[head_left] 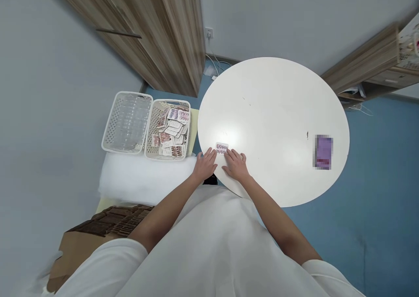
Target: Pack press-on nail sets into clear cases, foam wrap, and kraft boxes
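Note:
A small card of press-on nails [221, 148] lies flat near the front left edge of the round white table [268, 96]. It carries rows of pinkish-purple nails. My left hand [205, 165] is at the card's left side, fingers outstretched, fingertips at or very near its edge. On the other side, my right hand [236, 165] rests with its fingers spread, fingertips touching the card's lower right corner or just beside it. Neither hand is wrapped around anything.
Left of the table, a white basket [151, 146] holds many nail cards, beside another basket [108, 131] of clear plastic cases. White wrap [140, 175] and brown cardboard [88, 249] lie nearer me. A blurred purple item [323, 151] sits at the table's right.

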`<state>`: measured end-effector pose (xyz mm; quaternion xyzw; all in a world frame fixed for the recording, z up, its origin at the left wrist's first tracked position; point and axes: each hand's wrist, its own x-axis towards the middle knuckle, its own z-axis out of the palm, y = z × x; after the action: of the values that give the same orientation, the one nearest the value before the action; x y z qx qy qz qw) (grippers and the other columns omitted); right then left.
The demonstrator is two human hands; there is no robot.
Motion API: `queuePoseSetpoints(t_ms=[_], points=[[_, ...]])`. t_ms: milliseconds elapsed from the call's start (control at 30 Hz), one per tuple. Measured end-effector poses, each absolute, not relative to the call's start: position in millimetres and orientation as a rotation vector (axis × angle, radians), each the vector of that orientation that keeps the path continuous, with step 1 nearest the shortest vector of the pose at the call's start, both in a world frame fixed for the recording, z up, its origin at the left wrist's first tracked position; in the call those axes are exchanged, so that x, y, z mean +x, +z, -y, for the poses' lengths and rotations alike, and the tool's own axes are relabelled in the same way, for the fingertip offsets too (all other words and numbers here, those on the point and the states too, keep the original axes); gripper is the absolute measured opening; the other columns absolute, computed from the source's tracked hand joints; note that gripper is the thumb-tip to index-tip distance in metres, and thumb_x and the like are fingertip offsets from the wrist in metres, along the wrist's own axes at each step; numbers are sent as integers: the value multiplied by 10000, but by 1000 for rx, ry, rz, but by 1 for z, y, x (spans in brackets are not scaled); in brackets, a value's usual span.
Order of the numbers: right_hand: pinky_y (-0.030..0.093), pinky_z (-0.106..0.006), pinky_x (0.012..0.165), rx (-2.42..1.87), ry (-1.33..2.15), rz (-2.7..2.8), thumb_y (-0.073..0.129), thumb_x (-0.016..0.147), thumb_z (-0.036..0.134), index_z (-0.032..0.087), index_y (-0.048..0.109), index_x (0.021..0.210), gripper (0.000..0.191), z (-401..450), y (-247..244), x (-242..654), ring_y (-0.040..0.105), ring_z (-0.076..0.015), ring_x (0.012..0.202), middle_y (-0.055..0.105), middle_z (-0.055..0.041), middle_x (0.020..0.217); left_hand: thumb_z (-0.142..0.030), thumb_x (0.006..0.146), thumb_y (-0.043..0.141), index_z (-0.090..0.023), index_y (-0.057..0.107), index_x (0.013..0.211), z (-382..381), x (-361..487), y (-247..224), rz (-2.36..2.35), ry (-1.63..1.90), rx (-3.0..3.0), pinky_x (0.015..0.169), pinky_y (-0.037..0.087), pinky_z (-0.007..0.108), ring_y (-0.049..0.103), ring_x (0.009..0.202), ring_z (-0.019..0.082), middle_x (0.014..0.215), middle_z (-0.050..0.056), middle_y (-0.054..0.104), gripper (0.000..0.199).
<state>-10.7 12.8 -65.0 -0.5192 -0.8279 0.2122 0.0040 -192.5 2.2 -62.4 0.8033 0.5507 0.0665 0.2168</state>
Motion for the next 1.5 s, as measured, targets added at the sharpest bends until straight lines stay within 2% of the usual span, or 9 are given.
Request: queuePoseSetpoints(t_ms=[200, 400, 667, 967, 1167, 1300, 1400, 1500], points=[[147, -501, 975, -1625, 653, 2633, 417, 806, 429, 168, 339, 1302, 566, -35, -67, -42, 218, -301, 1283, 305, -127, 1398, -305, 837, 373, -128, 394, 1291, -23, -216, -62, -1642, 160, 2172, 1002, 159, 490, 223, 1299, 306, 1343, 152, 388, 488], [153, -487, 971, -1661, 615, 2669, 400, 807, 437, 145, 317, 1313, 590, -38, -66, -47, 197, -295, 1290, 283, -137, 1407, -332, 865, 299, -141, 363, 1310, -24, -219, -63, -1680, 26, 2265, 994, 202, 468, 189, 1317, 267, 1367, 123, 359, 488], [160, -464, 964, -1641, 602, 2645, 399, 802, 467, 162, 290, 1326, 616, -35, -60, -44, 211, -281, 1285, 260, -127, 1419, -323, 866, 287, -125, 332, 1322, -22, -219, -61, -1695, 62, 2238, 991, 199, 456, 196, 1316, 256, 1386, 126, 321, 499], [173, -440, 957, -1466, 523, 2675, 379, 825, 408, 167, 341, 1289, 524, -20, -57, -17, 223, -270, 1277, 282, -131, 1406, -306, 852, 338, -135, 371, 1298, 16, -203, -50, -1952, 132, 2055, 987, 210, 442, 219, 1308, 261, 1364, 131, 363, 479], [208, -427, 948, -1333, 558, 2653, 406, 818, 297, 174, 411, 1238, 438, -12, -53, -10, 313, -260, 1230, 382, -131, 1346, -306, 847, 353, -173, 357, 1297, 54, -208, -38, -2017, 128, 1957, 991, 216, 431, 233, 1303, 253, 1391, 112, 322, 469], [279, -395, 921, -1154, 615, 2639, 386, 820, 248, 179, 471, 1182, 378, -18, -52, -24, 421, -233, 1151, 506, -114, 1235, -322, 839, 358, -179, 305, 1319, 74, -227, -27, -1994, 149, 1860, 910, 339, 377, 381, 1218, 250, 1420, 109, 259, 503], [337, -380, 888, -1062, 657, 2630, 367, 827, 239, 189, 518, 1121, 335, -27, -51, -42, 509, -216, 1053, 592, -92, 1111, -329, 838, 358, -185, 253, 1340, 92, -251, -18, -1976, 199, 1755, 853, 392, 334, 425, 1182, 231, 1375, 103, 345, 532], [388, -368, 850, -1027, 692, 2632, 365, 825, 239, 184, 542, 1086, 320, -35, -44, -64, 558, -209, 975, 626, -80, 1040, -322, 834, 373, -189, 302, 1316, 113, -277, -11, -1991, 266, 1655, 834, 410, 314, 487, 1115, 217, 1286, 95, 457, 505]])
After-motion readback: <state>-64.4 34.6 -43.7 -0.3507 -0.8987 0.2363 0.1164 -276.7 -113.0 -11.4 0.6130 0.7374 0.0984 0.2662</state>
